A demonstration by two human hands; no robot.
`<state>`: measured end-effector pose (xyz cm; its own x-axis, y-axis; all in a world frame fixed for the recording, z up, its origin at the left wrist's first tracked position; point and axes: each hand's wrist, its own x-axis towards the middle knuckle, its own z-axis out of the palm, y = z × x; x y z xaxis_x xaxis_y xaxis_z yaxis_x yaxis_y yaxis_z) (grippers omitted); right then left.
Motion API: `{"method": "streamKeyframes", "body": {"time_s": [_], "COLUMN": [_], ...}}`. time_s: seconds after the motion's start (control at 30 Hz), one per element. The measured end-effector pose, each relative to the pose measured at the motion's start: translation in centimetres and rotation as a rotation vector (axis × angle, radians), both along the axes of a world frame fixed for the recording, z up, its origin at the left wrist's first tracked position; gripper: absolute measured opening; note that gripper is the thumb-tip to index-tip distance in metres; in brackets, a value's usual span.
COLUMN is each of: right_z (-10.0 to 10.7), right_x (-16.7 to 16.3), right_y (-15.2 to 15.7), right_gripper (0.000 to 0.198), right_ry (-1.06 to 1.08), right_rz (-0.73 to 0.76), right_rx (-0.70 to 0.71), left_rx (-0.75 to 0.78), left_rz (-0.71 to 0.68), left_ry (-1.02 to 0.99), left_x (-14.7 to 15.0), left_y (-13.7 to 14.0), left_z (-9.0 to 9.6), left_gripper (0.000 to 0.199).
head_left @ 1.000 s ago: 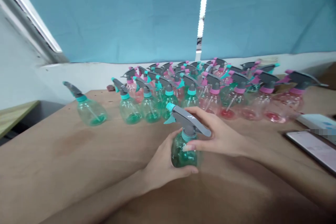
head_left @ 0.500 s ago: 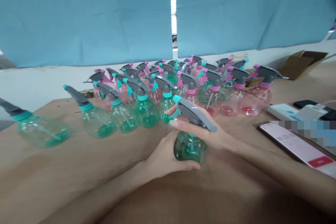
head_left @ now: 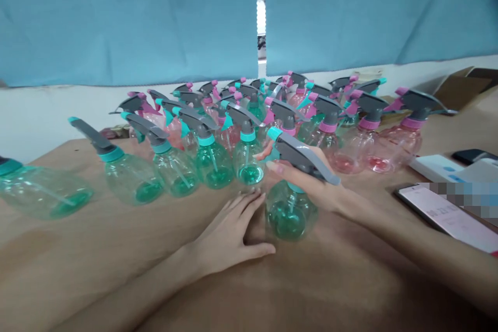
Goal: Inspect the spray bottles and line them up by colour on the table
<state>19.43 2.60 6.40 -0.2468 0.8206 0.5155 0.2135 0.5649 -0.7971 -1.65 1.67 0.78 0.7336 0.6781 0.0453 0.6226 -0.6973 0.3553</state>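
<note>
A clear green spray bottle (head_left: 291, 218) with a grey trigger head and turquoise nozzle stands in front of me. My right hand (head_left: 307, 171) grips it by the neck just under the spray head, thumb and fingers reaching round toward the trigger. To its left, my left hand (head_left: 233, 233) lies low over the table with the fingers stretched out and the thumb apart, holding nothing. A gap shows between the left hand and the bottle. Behind the hands, another green spray bottle (head_left: 249, 158) stands at the front of a group of similar bottles.
Green spray bottles (head_left: 132, 176) line the left side, and pink ones (head_left: 383, 150) stand to the right, with several more behind. A phone (head_left: 447, 218) lies on the wooden table (head_left: 116, 264) at right, near a white box (head_left: 438, 168). An open cardboard box (head_left: 467, 88) sits at the back right.
My left hand has let go of the green spray bottle's body and opened beside it. My right hand still holds the neck. The view has shifted slightly.
</note>
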Motion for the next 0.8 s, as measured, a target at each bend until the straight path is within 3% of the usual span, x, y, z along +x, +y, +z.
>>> {"method": "streamKeyframes", "body": {"time_s": [0.17, 0.43, 0.8], "right_z": [-0.6, 0.5, 0.4], "right_x": [0.9, 0.6, 0.8], "right_y": [0.7, -0.3, -0.5], "right_gripper": [0.013, 0.012, 0.030], "right_ry": [0.028, -0.022, -0.100], "right_rz": [-0.018, -0.025, -0.112], "right_rx": [-0.030, -0.129, 0.015], "left_rx": [0.068, 0.118, 0.138], "left_rz": [-0.011, -0.011, -0.022], "left_ry": [0.064, 0.091, 0.106], "left_x": [-0.1, 0.0, 0.0], "left_y": [-0.2, -0.3, -0.2], "left_z": [0.0, -0.2, -0.1], "left_gripper": [0.069, 0.064, 0.060]}}
